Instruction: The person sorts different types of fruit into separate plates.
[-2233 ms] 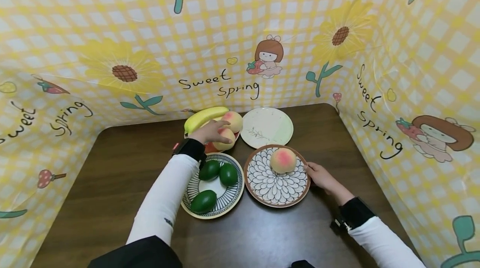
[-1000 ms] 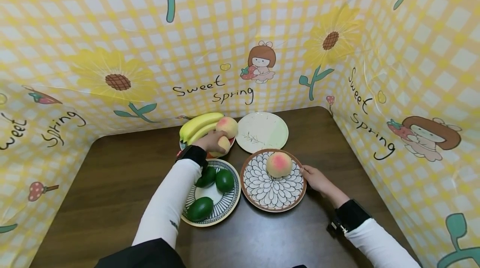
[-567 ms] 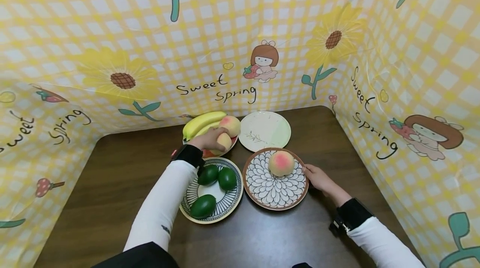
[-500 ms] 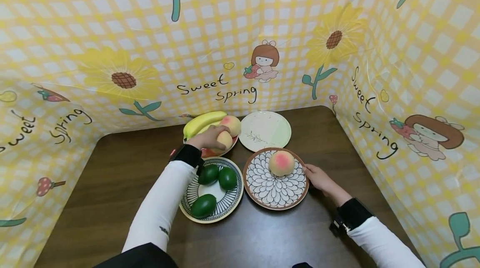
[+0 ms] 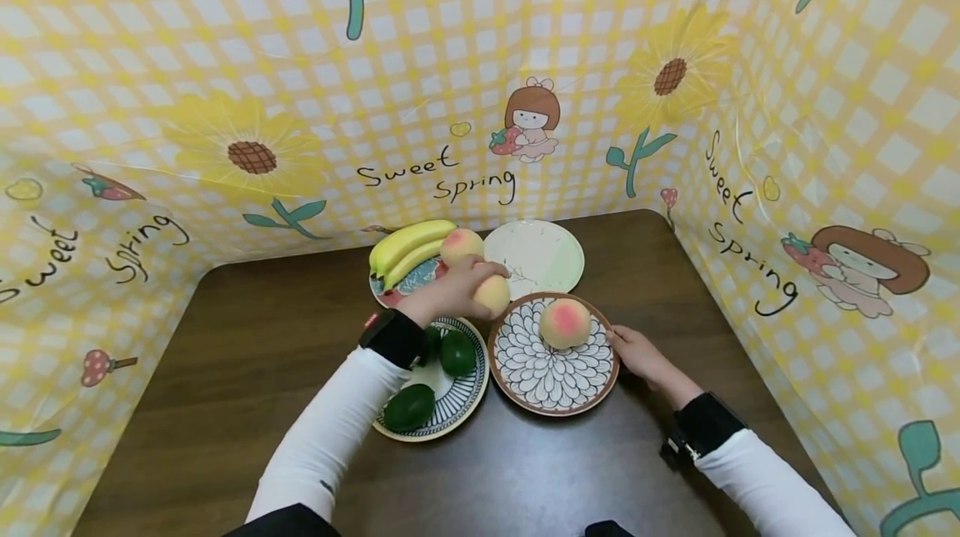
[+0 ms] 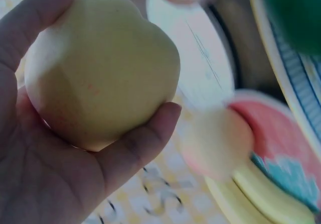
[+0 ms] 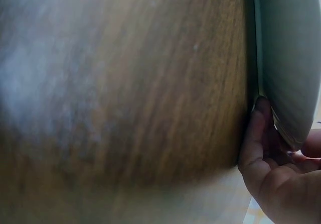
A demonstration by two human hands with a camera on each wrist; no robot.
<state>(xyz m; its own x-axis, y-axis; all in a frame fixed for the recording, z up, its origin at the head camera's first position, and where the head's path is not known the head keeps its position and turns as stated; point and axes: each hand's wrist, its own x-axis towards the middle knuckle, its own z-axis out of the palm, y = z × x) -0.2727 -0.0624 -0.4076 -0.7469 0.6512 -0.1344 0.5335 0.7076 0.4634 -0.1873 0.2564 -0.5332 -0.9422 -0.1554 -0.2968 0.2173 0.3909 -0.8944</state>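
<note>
1. Peach (image 5: 492, 293): gripped in the left hand (image 5: 457, 291), fingers curled round it, held in the air between the fruit plate (image 5: 408, 280) and the petal plate (image 5: 553, 353), nearer the table's (image 5: 225, 353) far edge.
2. Right hand (image 5: 639, 351): fingers touching the petal plate's right rim; grip unclear.
3. A second peach (image 5: 564, 323) sits on the petal plate.
4. Bananas (image 5: 408, 241) and a third peach (image 5: 461, 243) lie on the fruit plate.

Count: three peaches (image 5: 564, 323), two bananas (image 5: 408, 241), three green avocados (image 5: 408, 406), four plates (image 5: 534, 255), two hands (image 5: 636, 351), one dark wood counter (image 5: 240, 337).
</note>
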